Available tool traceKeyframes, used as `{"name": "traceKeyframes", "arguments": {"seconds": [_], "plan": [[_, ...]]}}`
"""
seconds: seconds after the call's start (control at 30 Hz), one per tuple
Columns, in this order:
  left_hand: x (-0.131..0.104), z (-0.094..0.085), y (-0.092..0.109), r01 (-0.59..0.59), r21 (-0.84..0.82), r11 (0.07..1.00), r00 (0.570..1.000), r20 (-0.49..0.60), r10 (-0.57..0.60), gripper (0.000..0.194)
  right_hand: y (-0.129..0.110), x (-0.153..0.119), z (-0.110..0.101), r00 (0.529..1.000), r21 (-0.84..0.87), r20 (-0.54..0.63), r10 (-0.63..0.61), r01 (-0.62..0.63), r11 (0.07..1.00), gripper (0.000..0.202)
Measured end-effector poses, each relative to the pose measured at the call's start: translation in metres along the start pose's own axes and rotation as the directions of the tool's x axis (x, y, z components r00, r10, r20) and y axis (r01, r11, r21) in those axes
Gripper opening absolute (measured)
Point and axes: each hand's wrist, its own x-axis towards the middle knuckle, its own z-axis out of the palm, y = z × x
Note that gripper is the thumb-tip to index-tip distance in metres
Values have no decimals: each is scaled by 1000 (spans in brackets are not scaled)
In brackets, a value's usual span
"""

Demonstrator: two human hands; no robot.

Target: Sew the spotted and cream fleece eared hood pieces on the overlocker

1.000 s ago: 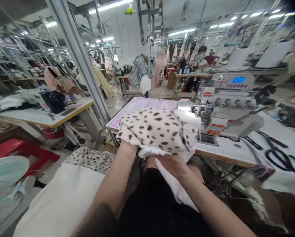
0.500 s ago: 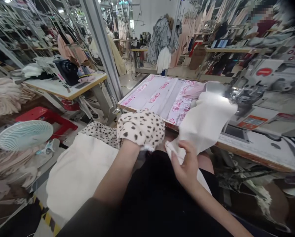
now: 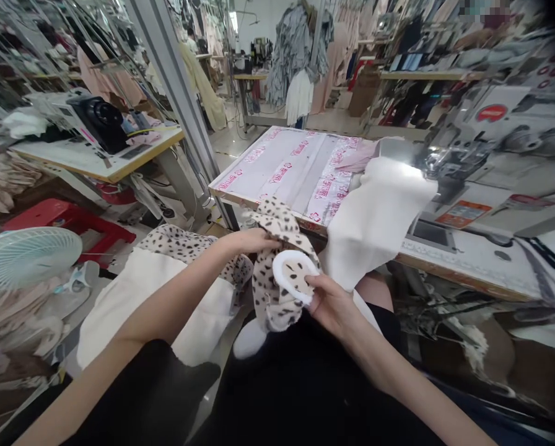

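Note:
Over my lap hangs a spotted fleece garment piece [image 3: 270,291], cream with dark spots, with a white-edged opening [image 3: 277,272] facing me. My left hand [image 3: 256,240] grips its upper part, the fingertips partly hidden in the folds. At the right side of the white rim, my right hand [image 3: 326,300] pinches the edge between thumb and fingers. A plain white cloth [image 3: 375,210] drapes from the sewing machine [image 3: 486,167] down to my right knee. To the left lies more cream fabric [image 3: 133,297] with a spotted band along its top.
A table board [image 3: 277,161] covered in pink-printed film stands in front. A metal post [image 3: 170,74] rises behind its left corner. At left are another sewing machine [image 3: 96,121], a red stool [image 3: 59,220] and a pale fan [image 3: 31,257]. Garments hang at the back.
My left hand has come out from inside the spotted piece and now grips its outside. My right hand has left the white cloth and taken the white rim. The view has shifted slightly.

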Motion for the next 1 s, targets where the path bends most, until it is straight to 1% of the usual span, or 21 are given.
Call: {"name": "traceKeyframes", "arguments": {"seconds": [0.03,0.07,0.13,0.17,0.2,0.23,0.27,0.3,0.33,0.37,0.4,0.43,0.47,0.5,0.53,0.6,0.7,0.8,0.87,0.93,1.0], "plan": [[-8,-5,-5,22,50,998,999,33,-24,20,0,1,-3,1000,62,-14,10,-9,998,32],[-19,-7,-11,16,98,995,999,48,-21,20,0,2,-7,1000,104,-27,8,-5,995,31],[-49,-3,-25,-68,91,994,997,30,65,23,1,8,-13,999,156,-48,-14,21,988,28],[-65,3,-34,-129,-16,992,992,0,129,25,2,10,-15,998,173,-57,-33,42,984,27],[-81,11,-44,-153,-181,971,987,13,158,30,2,13,-17,997,182,-60,-48,58,982,27],[-94,21,-56,-114,-381,917,977,123,173,37,2,14,-17,997,184,-59,-54,64,981,27],[-105,30,-67,11,-541,841,948,273,163,45,3,15,-16,997,182,-54,-53,62,981,27],[-111,40,-79,179,-638,749,905,405,128,53,3,16,-14,998,179,-47,-45,53,982,27],[-115,49,-90,336,-694,636,862,499,89,61,2,16,-12,998,175,-40,-37,44,984,26],[-115,57,-99,461,-728,507,830,556,44,66,2,15,-9,999,170,-34,-31,36,985,25],[-112,62,-107,532,-761,372,818,574,6,70,2,14,-7,999,162,-26,-31,35,986,24],[-108,66,-112,555,-795,244,822,570,-14,72,2,12,-4,999,148,-14,-36,38,988,23],[-104,68,-115,553,-821,140,830,557,-14,74,3,10,-3,999,126,2,-40,40,991,22],[-99,68,-117,544,-837,66,838,545,-2,76,3,8,-2,999,98,23,-43,41,994,23],[-93,67,-116,527,-849,24,849,528,16,76,4,6,-1,998,69,47,-47,43,997,24],[-82,63,-112,471,-882,3,882,470,35,75,5,0,-3,994,23,95,-54,52,998,29],[-64,58,-109,370,-929,18,929,370,26,72,8,-11,-11,990,-22,135,-50,53,998,38],[-52,58,-121,297,-955,6,955,297,4,71,11,-20,-26,990,-57,136,-28,36,998,46],[-52,61,-137,281,-960,-21,956,282,-81,66,13,-23,-37,996,-73,90,-1,8,997,50],[-56,64,-155,283,-958,-44,941,286,-182,59,17,-24,-49,1000,-75,-6,22,-22,997,49],[-62,63,-167,253,-966,-57,939,260,-226,55,20,-22,-59,995,-56,-103,14,-20,998,46]]}}
